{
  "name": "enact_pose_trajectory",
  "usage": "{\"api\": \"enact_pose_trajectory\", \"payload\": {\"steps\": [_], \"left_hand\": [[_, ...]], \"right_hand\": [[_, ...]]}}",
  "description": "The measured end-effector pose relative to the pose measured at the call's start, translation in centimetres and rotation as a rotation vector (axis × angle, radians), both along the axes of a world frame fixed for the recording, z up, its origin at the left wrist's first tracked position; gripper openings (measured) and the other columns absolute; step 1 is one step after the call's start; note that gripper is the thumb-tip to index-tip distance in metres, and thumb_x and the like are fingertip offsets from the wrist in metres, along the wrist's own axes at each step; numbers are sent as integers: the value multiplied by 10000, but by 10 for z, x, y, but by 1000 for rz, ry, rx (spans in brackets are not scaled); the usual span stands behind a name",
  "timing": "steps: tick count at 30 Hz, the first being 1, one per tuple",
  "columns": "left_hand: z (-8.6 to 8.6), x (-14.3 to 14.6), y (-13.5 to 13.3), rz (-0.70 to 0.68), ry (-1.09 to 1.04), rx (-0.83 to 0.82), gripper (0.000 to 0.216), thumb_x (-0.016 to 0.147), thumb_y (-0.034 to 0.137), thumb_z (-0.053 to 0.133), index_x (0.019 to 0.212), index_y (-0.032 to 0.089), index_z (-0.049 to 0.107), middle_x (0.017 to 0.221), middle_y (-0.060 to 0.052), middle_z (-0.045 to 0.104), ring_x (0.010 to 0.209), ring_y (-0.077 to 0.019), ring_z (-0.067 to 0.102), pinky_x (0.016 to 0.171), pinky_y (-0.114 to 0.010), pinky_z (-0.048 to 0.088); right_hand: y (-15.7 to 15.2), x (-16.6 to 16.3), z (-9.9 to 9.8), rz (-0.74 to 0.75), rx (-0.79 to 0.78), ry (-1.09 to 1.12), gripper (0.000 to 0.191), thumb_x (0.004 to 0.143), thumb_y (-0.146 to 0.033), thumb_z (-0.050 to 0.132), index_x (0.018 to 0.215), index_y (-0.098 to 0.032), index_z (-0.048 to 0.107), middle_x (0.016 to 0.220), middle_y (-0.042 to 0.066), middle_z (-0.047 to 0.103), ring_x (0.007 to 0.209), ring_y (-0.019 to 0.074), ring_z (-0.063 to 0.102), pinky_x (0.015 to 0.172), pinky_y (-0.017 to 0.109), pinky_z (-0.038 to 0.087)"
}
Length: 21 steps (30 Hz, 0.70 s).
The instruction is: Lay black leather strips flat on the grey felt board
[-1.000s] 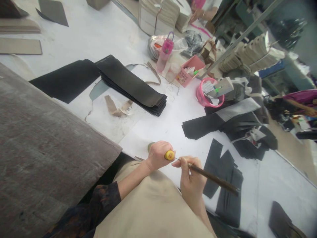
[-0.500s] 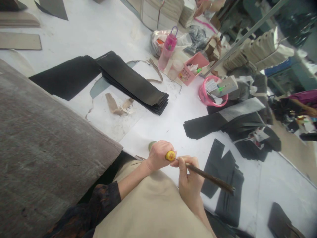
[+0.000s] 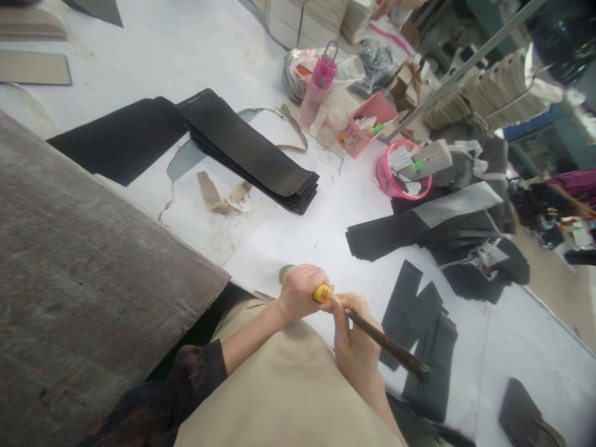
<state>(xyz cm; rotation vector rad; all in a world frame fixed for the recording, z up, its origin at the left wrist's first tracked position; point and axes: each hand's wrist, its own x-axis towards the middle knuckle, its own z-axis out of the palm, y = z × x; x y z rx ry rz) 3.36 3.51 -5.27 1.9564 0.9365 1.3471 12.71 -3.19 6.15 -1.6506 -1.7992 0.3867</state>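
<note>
My left hand [image 3: 302,290] is closed around an object with a round yellow end [image 3: 321,293] bearing red print. A rounded green end [image 3: 285,272] shows on the other side of that fist; I cannot tell whether it is the same piece. Just right of it, my right hand [image 3: 356,335] grips a dark brown stick [image 3: 388,344], its thumb laid along it close to the yellow end. The stick slopes down to the right, past the hand. Both hands are nearly touching, held above a beige apron [image 3: 284,385] at the table edge.
On the white table [image 3: 274,248] lie a stack of black strips [image 3: 251,152], more black pieces [image 3: 405,298] and a tan scrap [image 3: 216,195]. Behind stand a pink bottle [image 3: 319,84], a pink box [image 3: 367,124] and a pink basket [image 3: 403,167]. A brown board [image 3: 102,261] covers the left.
The stick's far end has swung down and toward the left. My right thumb has come nearer the yellow end, while my left hand has stayed almost in place.
</note>
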Motion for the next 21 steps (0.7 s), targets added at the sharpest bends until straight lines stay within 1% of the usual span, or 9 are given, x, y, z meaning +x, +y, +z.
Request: {"api": "enact_pose_trajectory", "payload": {"steps": [3, 9, 14, 17, 19, 21], "left_hand": [[1, 0, 1, 2, -2, 0, 146, 822, 222, 586, 714, 208, 488, 652, 10, 599, 641, -136, 561, 658, -298, 441], [0, 2, 2, 12, 0, 2, 149, 817, 211, 602, 717, 206, 492, 650, 15, 597, 640, -132, 557, 657, -296, 444], [1, 1, 2, 10, -15, 23, 137, 820, 234, 579, 719, 208, 492, 650, 6, 603, 637, -138, 562, 646, -303, 450], [3, -1, 1, 20, -2, 11, 152, 834, 253, 570, 713, 212, 487, 643, 6, 601, 627, -134, 557, 645, -304, 453], [4, -1, 1, 28, 14, 6, 165, 835, 247, 579, 707, 213, 480, 641, 10, 598, 626, -130, 554, 647, -302, 453], [4, -2, 0, 36, 25, 16, 167, 830, 220, 582, 704, 214, 472, 639, 16, 594, 623, -127, 545, 642, -299, 446]], "right_hand": [[2, -1, 1, 1, -15, -6, 134, 971, -173, 504, 850, -199, 555, 813, -5, 644, 685, 100, 635, 566, 204, 437], [6, -2, -3, -8, -29, 13, 193, 985, -200, 483, 795, -198, 519, 732, -19, 598, 662, 100, 606, 551, 213, 406], [7, -3, -15, -11, -15, 5, 187, 983, -193, 474, 797, -199, 503, 699, -28, 574, 617, 98, 581, 562, 216, 414], [4, -3, -21, -66, -21, 44, 163, 982, -213, 481, 822, -202, 509, 694, -33, 578, 602, 103, 579, 579, 226, 437], [0, -4, -17, -76, -38, 82, 150, 980, -215, 490, 834, -204, 524, 688, -37, 581, 584, 100, 575, 577, 228, 448], [-4, -4, -3, -58, 9, 128, 137, 974, -188, 492, 844, -206, 533, 703, -33, 598, 597, 106, 594, 586, 236, 465]]}}
